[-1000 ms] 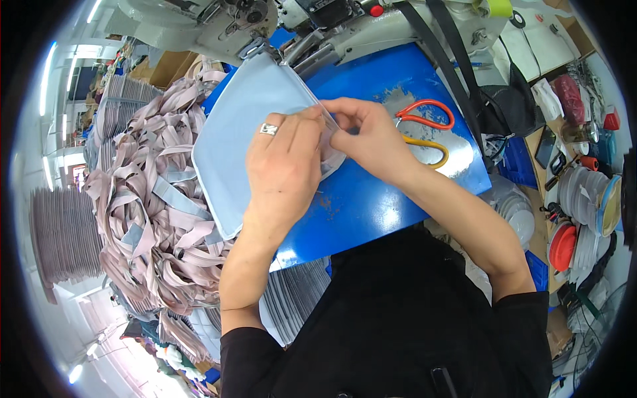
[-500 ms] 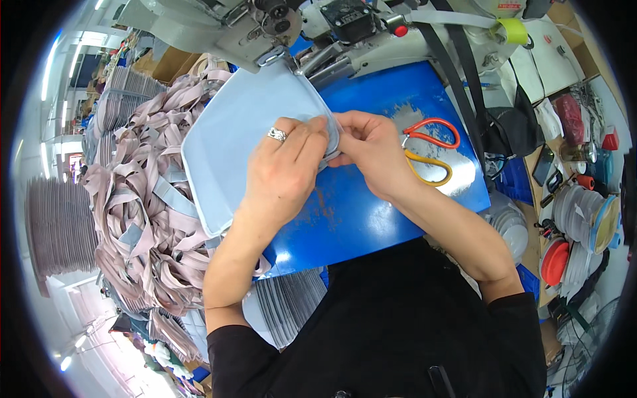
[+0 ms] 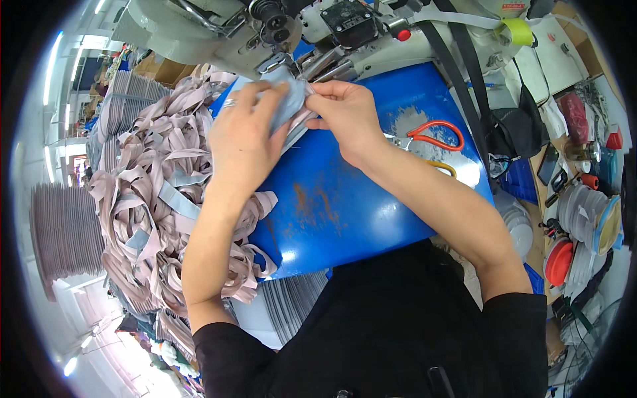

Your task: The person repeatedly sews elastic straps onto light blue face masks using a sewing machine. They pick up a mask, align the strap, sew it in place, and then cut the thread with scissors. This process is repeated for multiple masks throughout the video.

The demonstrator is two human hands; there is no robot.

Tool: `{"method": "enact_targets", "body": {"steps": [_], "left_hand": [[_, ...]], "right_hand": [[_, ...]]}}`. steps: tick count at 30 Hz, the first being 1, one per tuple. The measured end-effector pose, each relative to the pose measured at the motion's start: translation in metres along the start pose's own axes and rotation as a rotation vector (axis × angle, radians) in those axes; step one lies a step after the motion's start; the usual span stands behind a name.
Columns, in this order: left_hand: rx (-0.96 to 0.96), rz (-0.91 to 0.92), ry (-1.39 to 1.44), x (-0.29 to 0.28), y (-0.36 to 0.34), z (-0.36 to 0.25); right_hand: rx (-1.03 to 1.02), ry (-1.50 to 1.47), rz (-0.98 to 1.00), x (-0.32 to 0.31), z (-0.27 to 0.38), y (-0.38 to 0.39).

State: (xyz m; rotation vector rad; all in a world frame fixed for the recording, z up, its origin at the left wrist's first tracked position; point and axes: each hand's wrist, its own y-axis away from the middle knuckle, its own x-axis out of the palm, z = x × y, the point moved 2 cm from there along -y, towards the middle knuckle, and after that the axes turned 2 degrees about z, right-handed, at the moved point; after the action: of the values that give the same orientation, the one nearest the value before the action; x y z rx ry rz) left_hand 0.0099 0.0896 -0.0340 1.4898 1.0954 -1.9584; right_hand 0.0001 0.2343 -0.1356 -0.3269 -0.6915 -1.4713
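Note:
A light blue fabric panel (image 3: pixel 290 98) with a padded look sits under the sewing machine (image 3: pixel 219 40), bunched up by its needle area. My left hand (image 3: pixel 242 136) lies over the panel, fingers bent and closed on its cloth, a ring on one finger. With thumb and fingertips pinched, my right hand (image 3: pixel 344 116) grips the panel's edge, just right of the left hand. The hands hide much of the panel. Scissors (image 3: pixel 434 137) with red and yellow-orange handles rest on the blue table (image 3: pixel 345 205), partly behind my right forearm.
A tangled heap of pinkish-grey fabric strips (image 3: pixel 156 225) covers the left side, touching the table. Stacks of grey pieces (image 3: pixel 66 229) stand beyond it. Black straps (image 3: pixel 458 79) hang at the right, near a side bench holding several tools, a phone (image 3: pixel 548 164) and a red lid (image 3: pixel 559 261).
Both hands have moved up toward the machine with the panel. The panel, flat and spread before, is now turned and bunched. My right forearm covers more of the scissors.

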Motion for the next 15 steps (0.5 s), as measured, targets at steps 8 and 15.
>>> {"method": "enact_targets", "body": {"steps": [8,15], "left_hand": [[0.0,0.246,0.002,-0.007,0.018,0.007],[0.175,0.335,-0.033,-0.041,0.0,0.0]], "right_hand": [[-0.104,0.17,-0.077,0.007,-0.007,-0.003],[0.029,0.288,0.094,-0.009,0.016,0.015]]}}
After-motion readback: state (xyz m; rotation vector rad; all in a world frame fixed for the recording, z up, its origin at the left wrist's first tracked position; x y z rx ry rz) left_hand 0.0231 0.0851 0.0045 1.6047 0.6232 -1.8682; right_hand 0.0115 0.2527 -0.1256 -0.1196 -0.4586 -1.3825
